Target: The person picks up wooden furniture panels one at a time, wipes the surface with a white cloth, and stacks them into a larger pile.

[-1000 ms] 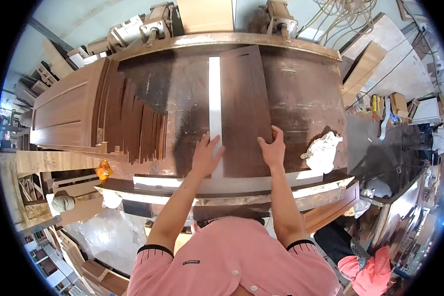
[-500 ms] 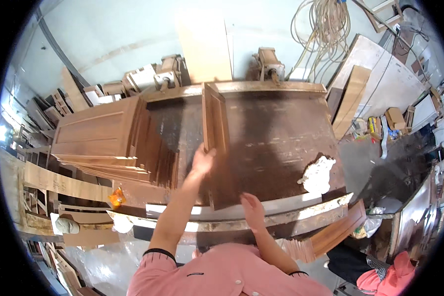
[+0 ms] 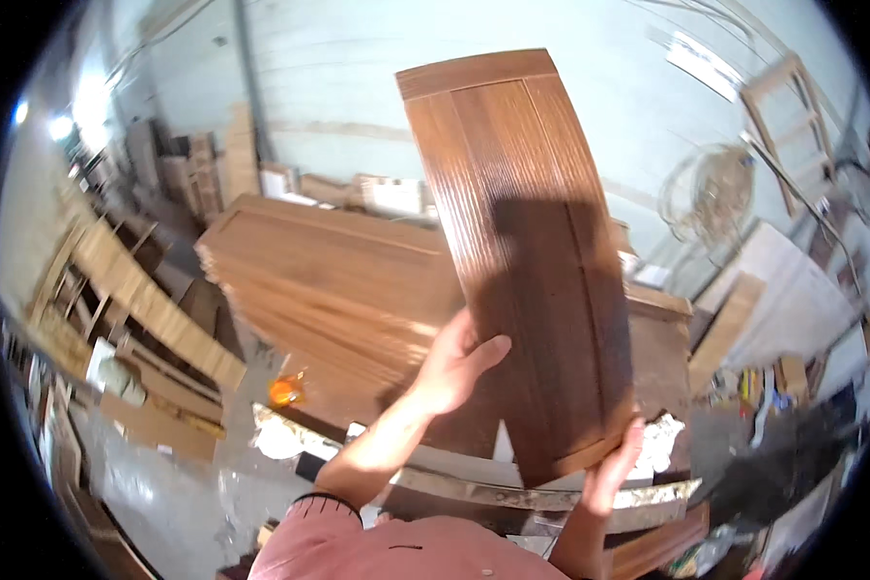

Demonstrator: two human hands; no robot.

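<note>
A brown wooden cabinet door panel (image 3: 541, 280) with a raised frame stands tilted up in front of me, its face turned my way. Around its left edge my left hand (image 3: 454, 367) is closed, the thumb lying on the face. At the lower right corner my right hand (image 3: 617, 469) grips the panel's edge; part of its fingers is hidden behind the wood. A dark shadow falls across the middle of the panel. To the left, a stack of similar door panels (image 3: 329, 246) lies on the brown workbench (image 3: 662, 358), partly covered by the raised panel.
A crumpled white cloth (image 3: 659, 440) sits near the bench's right front, behind my right hand. An orange item (image 3: 285, 390) rests at the left front corner. Boards (image 3: 730, 324) lean beyond the right end; a coiled hose (image 3: 715, 193) hangs on the wall.
The panel was standing edge-on on the bench; now it is lifted and turned face toward me. My right hand has gone from open and apart to holding its lower corner. The view has swung left.
</note>
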